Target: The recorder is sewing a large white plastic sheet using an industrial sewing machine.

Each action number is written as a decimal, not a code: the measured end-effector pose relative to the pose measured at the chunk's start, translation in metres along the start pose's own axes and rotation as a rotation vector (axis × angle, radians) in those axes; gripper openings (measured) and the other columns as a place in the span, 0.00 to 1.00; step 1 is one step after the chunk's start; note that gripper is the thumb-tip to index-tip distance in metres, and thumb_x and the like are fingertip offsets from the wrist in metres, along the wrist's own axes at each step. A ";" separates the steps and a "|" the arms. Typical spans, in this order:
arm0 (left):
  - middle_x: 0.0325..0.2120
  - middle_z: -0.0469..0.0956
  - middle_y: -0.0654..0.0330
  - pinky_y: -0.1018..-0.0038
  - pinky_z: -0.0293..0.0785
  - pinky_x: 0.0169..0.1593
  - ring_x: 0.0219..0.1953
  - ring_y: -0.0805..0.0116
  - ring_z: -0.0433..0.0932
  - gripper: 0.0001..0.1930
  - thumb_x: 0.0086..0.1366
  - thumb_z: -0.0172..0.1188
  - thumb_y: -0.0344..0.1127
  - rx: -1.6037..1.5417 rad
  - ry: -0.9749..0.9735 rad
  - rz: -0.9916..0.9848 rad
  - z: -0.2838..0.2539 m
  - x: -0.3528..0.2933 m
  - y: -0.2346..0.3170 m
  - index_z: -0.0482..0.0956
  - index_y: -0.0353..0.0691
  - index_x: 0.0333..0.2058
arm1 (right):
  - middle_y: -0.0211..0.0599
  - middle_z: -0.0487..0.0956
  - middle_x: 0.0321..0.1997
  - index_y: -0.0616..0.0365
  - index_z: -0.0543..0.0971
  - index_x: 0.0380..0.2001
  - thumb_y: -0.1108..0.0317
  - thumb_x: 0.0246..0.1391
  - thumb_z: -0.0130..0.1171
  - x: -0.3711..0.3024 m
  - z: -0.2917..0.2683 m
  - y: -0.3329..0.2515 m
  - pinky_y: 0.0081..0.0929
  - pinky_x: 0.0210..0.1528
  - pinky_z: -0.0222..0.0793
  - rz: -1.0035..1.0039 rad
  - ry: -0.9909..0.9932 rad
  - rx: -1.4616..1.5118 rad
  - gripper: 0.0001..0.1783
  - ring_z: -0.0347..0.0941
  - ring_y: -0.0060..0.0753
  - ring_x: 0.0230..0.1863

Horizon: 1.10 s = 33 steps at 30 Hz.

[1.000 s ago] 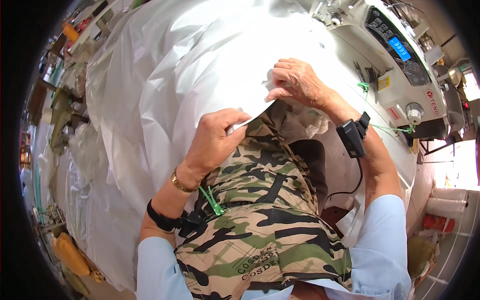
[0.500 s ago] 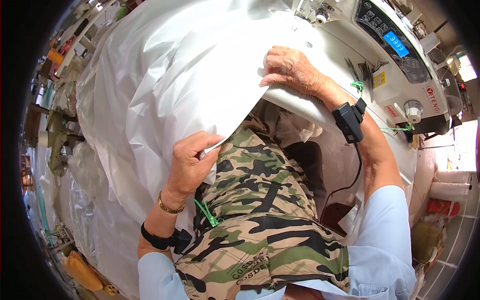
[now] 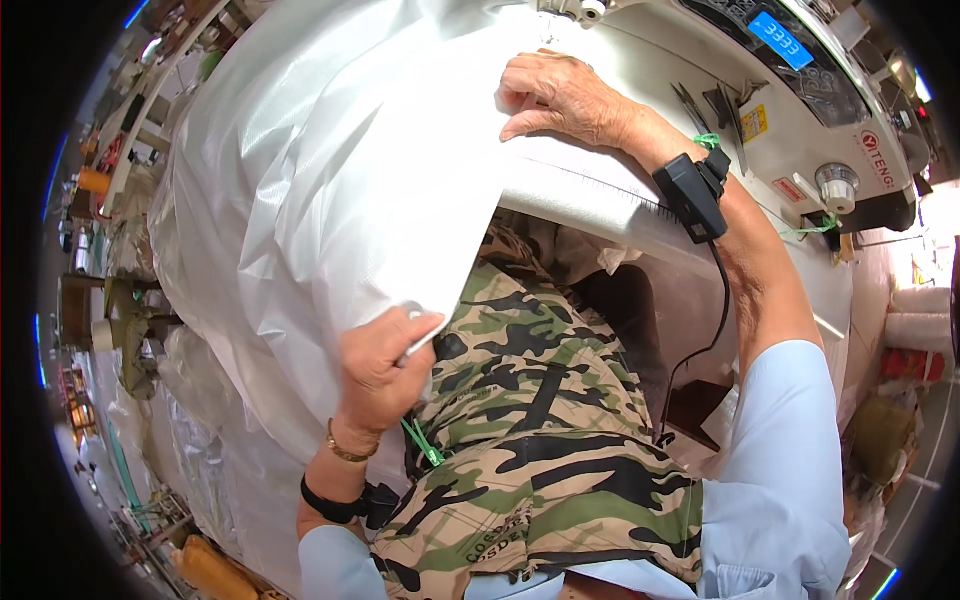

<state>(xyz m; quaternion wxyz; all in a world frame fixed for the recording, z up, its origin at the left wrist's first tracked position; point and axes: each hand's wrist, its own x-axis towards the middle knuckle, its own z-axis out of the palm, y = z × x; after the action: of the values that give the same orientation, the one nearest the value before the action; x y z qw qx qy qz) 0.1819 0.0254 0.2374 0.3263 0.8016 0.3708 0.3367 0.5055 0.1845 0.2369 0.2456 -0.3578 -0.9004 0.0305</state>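
A large white plastic-like sheet (image 3: pixel 330 190), wrinkled and glossy, spreads across the left and middle of the view. My left hand (image 3: pixel 385 365) is closed on its near edge, just above my camouflage apron (image 3: pixel 560 400). The thumb and a folded bit of the sheet show at the fingertips. Farther off, my right hand (image 3: pixel 560 98) pinches the same edge, its fingers curled, close below the needle area of a white sewing machine (image 3: pixel 850 150). Between both hands the edge runs nearly straight. Glare hides the exact grip of my right fingers.
Snips (image 3: pixel 692 108) with a green tie lie beside the machine's base, right of my forearm. Ruler marks line the table's front edge (image 3: pixel 560 200). A black device (image 3: pixel 690 200) with a cable is strapped on my right wrist. White thread spools (image 3: pixel 918 315) stand at right.
My left hand has drawn the sheet's edge toward my body, and my right hand has moved farther away. The stretch of edge between them is longer. The view has shifted slightly.
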 end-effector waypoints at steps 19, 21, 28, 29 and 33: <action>0.13 0.61 0.58 0.66 0.63 0.19 0.15 0.59 0.66 0.09 0.48 0.57 0.23 0.209 -0.044 0.382 0.031 0.042 -0.022 0.65 0.39 0.16 | 0.56 0.70 0.61 0.62 0.75 0.53 0.36 0.54 0.56 -0.032 0.006 -0.042 0.44 0.64 0.59 0.459 0.045 -0.220 0.39 0.64 0.51 0.62; 0.14 0.61 0.58 0.66 0.63 0.19 0.15 0.59 0.67 0.10 0.48 0.57 0.23 0.254 -0.047 0.401 0.031 0.052 -0.020 0.64 0.39 0.16 | 0.57 0.68 0.63 0.62 0.73 0.56 0.34 0.53 0.55 -0.031 0.006 -0.041 0.44 0.66 0.55 0.501 0.004 -0.205 0.42 0.61 0.52 0.64; 0.16 0.67 0.56 0.66 0.66 0.22 0.17 0.57 0.70 0.07 0.51 0.58 0.23 0.436 -0.034 0.437 0.030 0.088 -0.014 0.68 0.37 0.21 | 0.58 0.65 0.65 0.64 0.69 0.59 0.33 0.52 0.55 -0.029 0.006 -0.038 0.45 0.69 0.48 0.496 -0.039 -0.202 0.46 0.57 0.54 0.67; 0.17 0.67 0.56 0.66 0.67 0.22 0.17 0.57 0.70 0.07 0.51 0.58 0.23 0.464 -0.040 0.440 0.031 0.096 -0.013 0.68 0.37 0.21 | 0.58 0.64 0.66 0.65 0.68 0.60 0.33 0.52 0.55 -0.029 0.005 -0.038 0.46 0.70 0.48 0.492 -0.043 -0.215 0.47 0.56 0.54 0.68; 0.17 0.70 0.54 0.65 0.69 0.24 0.19 0.55 0.73 0.08 0.53 0.59 0.25 0.557 -0.065 0.438 0.038 0.130 -0.011 0.68 0.37 0.20 | 0.59 0.64 0.66 0.69 0.66 0.60 0.34 0.54 0.53 -0.028 0.000 -0.038 0.46 0.70 0.47 0.509 -0.077 -0.189 0.47 0.54 0.54 0.70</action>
<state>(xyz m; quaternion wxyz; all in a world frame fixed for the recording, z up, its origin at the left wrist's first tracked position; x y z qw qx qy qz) 0.2720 0.1262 0.2460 0.0268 0.9307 0.2571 0.2587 0.4986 0.1378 0.2336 0.1611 -0.5923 -0.7892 0.0209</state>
